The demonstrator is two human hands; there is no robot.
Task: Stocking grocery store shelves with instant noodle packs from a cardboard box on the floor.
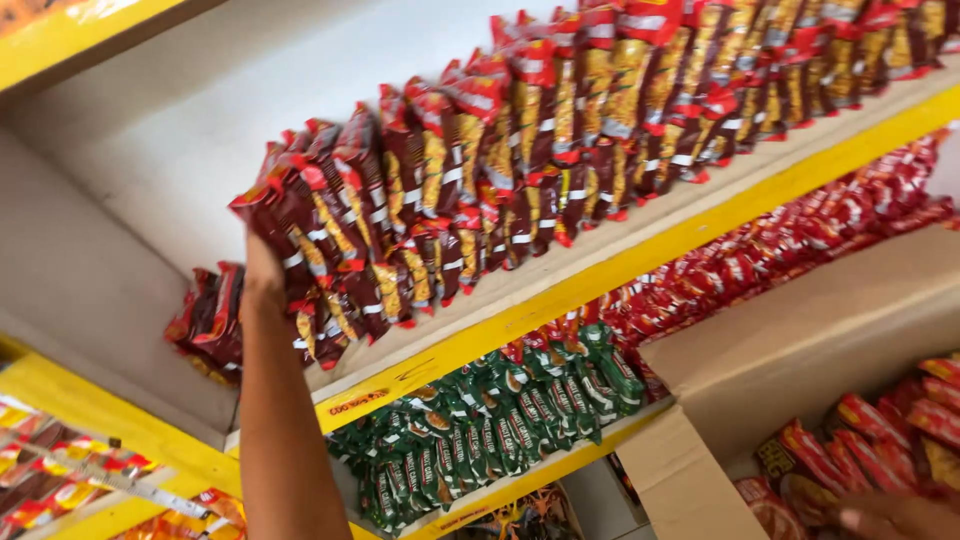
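My left hand (262,272) is raised to the upper shelf and grips the left end of a long row of dark red and yellow snack packets (470,170) standing on edge. Its fingers are hidden behind the end packets. My right hand (890,517) is low at the bottom right, inside an open cardboard box (800,340), and lies on red packets (860,450). It is blurred and cut off by the frame edge, so its grip is unclear.
The white shelf has a yellow front edge (600,275). A few dark red packets (210,320) lie behind my arm. Below stand green packets (500,420) and red packets (780,250). More packets (60,470) fill a shelf at the lower left.
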